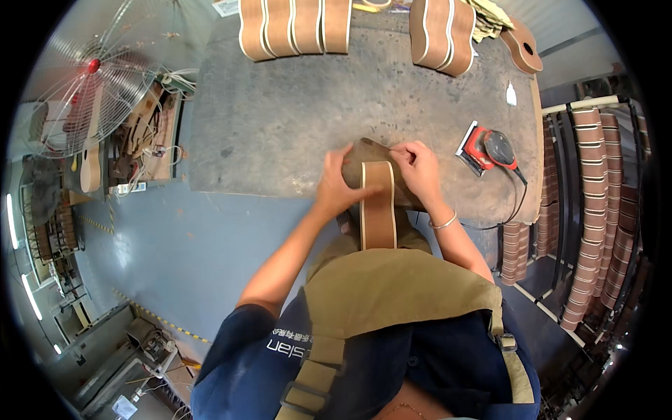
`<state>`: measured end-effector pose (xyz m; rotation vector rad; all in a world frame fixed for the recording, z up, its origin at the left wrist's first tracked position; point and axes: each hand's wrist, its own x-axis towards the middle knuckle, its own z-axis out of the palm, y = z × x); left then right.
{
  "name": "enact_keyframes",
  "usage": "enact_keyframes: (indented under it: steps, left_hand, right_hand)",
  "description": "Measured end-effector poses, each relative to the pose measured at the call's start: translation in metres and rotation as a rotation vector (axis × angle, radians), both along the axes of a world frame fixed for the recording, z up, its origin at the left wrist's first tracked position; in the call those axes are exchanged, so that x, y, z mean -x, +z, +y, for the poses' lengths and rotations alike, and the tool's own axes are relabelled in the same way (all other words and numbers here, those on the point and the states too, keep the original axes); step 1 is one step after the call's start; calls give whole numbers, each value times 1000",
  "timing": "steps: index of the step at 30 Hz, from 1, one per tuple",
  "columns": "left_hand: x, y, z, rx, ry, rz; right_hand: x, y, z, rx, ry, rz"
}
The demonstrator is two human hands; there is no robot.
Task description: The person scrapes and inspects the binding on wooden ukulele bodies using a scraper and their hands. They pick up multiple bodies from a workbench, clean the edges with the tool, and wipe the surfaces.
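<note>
A small ukulele body (pixel 379 210) stands on edge against my apron at the table's near edge, its brown side with cream binding facing up. Behind its far end is a dark brown sheet (pixel 371 150), perhaps sandpaper. My left hand (pixel 339 180) curls its fingers at the sheet's left edge, and its thumb reaches across to the wooden side. At the sheet's right edge, my right hand (pixel 418 168) has its thumb and forefinger pinched together. The undersides of both hands' fingers are partly hidden.
A red and black sander (pixel 490 148) with a cord rests on the grey table (pixel 280 119) to the right, near a white bottle (pixel 511 94). Ukulele bodies (pixel 294 28) stand in rows along the far edge. A fan (pixel 94 66) is at left, racks of bodies (pixel 590 210) at right.
</note>
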<state>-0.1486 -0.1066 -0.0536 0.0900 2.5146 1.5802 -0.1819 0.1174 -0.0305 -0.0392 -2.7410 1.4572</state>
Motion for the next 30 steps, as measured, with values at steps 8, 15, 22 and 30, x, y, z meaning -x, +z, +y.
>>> enact_keyframes:
  steps: [8, 15, 22, 30]
  left_hand:
    - [65, -15, -24, 23, -197, -106]
    - [52, 57, -31, 72, -337, -165]
    - [60, 43, -25, 53, -213, -57]
    - [47, 53, -18, 94, -122, 192]
  right_hand:
    - [47, -11, -1, 63, 351, -425]
    - [33, 36, 5, 95, 490, -373]
    - [47, 20, -2, 131, 422, -377]
    - [23, 27, -5, 116, 365, -94]
